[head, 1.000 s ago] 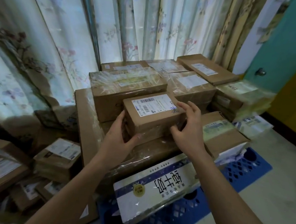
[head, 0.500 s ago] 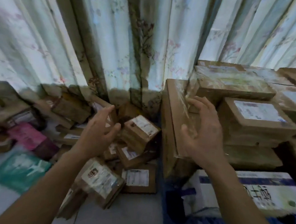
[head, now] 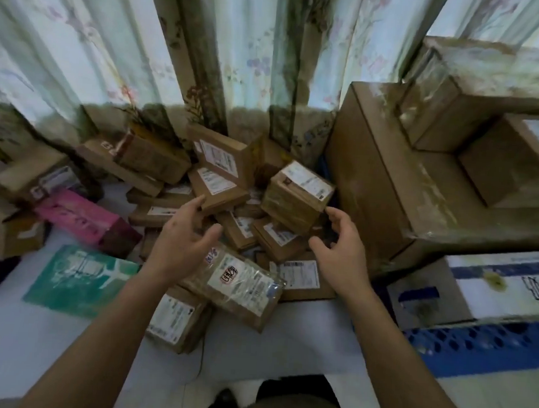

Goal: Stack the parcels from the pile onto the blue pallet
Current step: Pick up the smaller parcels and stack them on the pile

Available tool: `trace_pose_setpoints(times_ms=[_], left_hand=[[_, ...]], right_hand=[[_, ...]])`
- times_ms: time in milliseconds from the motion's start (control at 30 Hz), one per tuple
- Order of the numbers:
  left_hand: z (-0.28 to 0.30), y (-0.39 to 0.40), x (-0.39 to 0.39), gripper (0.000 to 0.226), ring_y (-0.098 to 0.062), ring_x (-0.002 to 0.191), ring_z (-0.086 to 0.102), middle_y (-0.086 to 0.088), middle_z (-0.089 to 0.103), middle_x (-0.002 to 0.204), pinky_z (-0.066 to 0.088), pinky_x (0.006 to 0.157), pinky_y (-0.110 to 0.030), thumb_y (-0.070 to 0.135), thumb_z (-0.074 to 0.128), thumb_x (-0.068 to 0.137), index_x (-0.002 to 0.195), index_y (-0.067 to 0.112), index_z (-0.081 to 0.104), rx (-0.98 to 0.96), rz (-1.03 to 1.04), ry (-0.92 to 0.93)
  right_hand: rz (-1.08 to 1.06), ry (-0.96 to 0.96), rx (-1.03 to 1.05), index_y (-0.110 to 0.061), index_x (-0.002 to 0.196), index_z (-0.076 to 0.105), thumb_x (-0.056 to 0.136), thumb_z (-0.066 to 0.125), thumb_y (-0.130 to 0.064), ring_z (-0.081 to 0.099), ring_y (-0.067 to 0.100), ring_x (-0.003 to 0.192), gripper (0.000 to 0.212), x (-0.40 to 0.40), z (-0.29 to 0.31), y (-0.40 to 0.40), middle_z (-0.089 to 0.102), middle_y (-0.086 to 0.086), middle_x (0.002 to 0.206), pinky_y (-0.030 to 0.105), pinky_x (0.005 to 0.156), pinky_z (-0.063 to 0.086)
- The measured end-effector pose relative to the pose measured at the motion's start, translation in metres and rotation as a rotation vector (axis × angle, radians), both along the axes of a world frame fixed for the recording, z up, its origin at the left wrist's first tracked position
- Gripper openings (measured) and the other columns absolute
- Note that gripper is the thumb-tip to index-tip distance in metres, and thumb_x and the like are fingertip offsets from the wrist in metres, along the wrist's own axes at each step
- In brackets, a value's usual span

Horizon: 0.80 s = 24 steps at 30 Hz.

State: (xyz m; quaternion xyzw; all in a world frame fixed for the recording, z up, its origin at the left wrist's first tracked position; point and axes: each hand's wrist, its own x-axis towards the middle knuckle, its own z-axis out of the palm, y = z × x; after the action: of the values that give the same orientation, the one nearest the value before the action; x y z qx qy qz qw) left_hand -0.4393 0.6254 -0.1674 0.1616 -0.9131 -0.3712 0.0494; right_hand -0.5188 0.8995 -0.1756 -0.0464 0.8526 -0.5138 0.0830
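A pile of brown cardboard parcels (head: 229,220) with white labels lies on the floor by the curtain. My left hand (head: 181,239) hovers open over the pile's middle, fingertips near a flat labelled parcel (head: 218,188). My right hand (head: 341,246) is open too, just below a taped square parcel (head: 297,199) that sits tilted on top of the heap. A plastic-wrapped parcel (head: 241,284) lies between my wrists. At the right, the blue pallet (head: 480,349) carries stacked boxes, including a large brown box (head: 376,185) and a white-and-blue carton (head: 490,280).
A pink box (head: 81,217) and a green flat packet (head: 77,277) lie on the floor at the left, with more brown boxes (head: 16,188) behind them. A floral curtain (head: 208,52) hangs behind the pile. My knee (head: 287,406) shows at the bottom edge.
A second ago both hands rested on a parcel on the pallet stack. They let go, my view swung left, and both open hands now reach down over the floor pile.
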Motion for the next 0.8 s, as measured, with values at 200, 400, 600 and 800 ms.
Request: trace_pose_setpoints(times_ms=[200,400,600,800], left_hand=[[-0.033,0.024,-0.073,0.067,-0.02,0.138,0.046,-0.002,0.046,0.154,0.043,0.112,-0.046,0.042,0.059,0.1,0.157,0.023,0.031,0.068,-0.094,-0.103],[-0.062,0.039,-0.145,0.078,-0.019,0.148,0.034,-0.002,0.032,0.164,0.037,0.118,-0.045,0.043,0.061,0.098,0.161,0.022,0.02,0.146,-0.134,-0.207],[-0.078,0.057,-0.17,0.071,0.023,0.115,0.046,0.02,0.049,0.14,0.041,0.093,-0.005,0.03,0.064,0.099,0.158,0.028,0.025,0.278,-0.207,-0.252],[-0.071,0.051,-0.141,0.022,-0.004,0.11,0.064,0.007,0.066,0.118,0.055,0.1,-0.042,0.027,0.054,0.103,0.124,0.019,0.058,0.599,-0.01,-0.011]], right_hand=[[-0.115,-0.221,0.011,-0.024,0.157,0.032,0.093,0.071,-0.026,0.045,0.008,0.129,0.075,-0.033,-0.042,-0.002,0.046,-0.008,0.143,0.035,0.111,0.041],[-0.138,-0.38,-0.051,-0.022,0.163,0.017,0.092,0.072,-0.029,0.04,0.02,0.146,0.09,-0.077,-0.076,-0.014,0.04,0.002,0.16,0.048,0.119,0.037],[-0.112,-0.432,-0.15,-0.035,0.157,0.031,0.086,0.075,-0.031,0.051,0.013,0.135,0.084,-0.089,-0.098,-0.017,0.054,-0.009,0.145,0.046,0.113,0.045],[-0.061,-0.252,-0.235,-0.036,0.152,0.038,0.093,0.073,-0.018,0.051,-0.009,0.125,0.071,-0.08,-0.074,-0.023,0.056,-0.023,0.136,0.014,0.099,0.046]])
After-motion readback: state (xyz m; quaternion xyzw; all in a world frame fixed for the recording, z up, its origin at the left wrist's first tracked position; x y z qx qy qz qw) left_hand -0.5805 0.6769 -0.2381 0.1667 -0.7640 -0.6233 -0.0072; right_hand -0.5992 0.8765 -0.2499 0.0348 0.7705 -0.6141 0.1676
